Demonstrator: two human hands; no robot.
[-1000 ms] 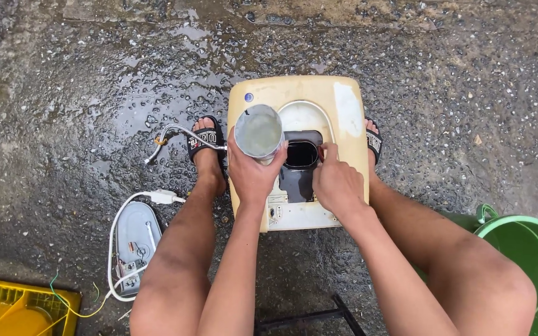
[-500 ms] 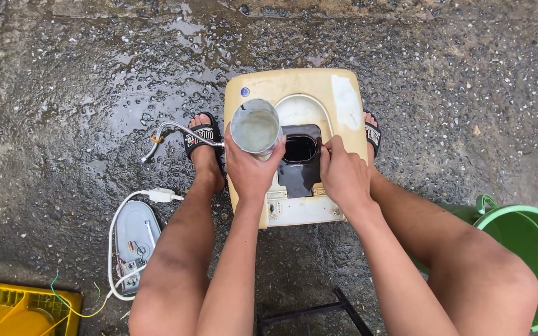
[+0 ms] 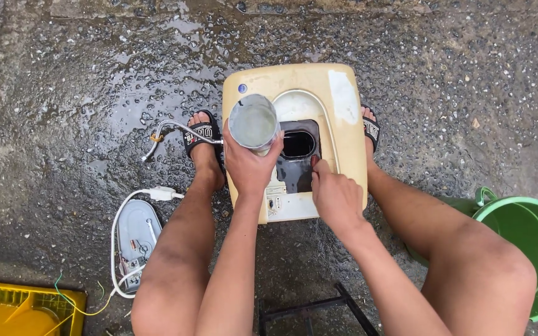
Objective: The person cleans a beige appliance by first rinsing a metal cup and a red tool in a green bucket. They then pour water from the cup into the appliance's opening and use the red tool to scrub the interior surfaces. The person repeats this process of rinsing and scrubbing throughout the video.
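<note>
A yellowed plastic appliance housing [image 3: 334, 93] lies on wet concrete between my two sandalled feet. My left hand [image 3: 248, 165] grips a round metal cup [image 3: 253, 123], its open top facing the camera, held over the housing's left side. My right hand [image 3: 334, 196] rests on the housing next to a dark oval opening [image 3: 298, 144], fingertips touching the dark recessed panel below it. A thin metal tube [image 3: 175, 130] sticks out to the left of the housing, past my left foot.
A grey oval cover with wiring and a white cable [image 3: 135, 233] lies on the ground at left. A yellow crate [image 3: 23, 311] sits at the bottom left corner. A green bucket [image 3: 524, 242] stands at right. A black metal frame [image 3: 319, 308] is below my arms.
My right hand has slid down from beside the oval opening toward the lower panel. The left hand keeps the cup in nearly the same place.
</note>
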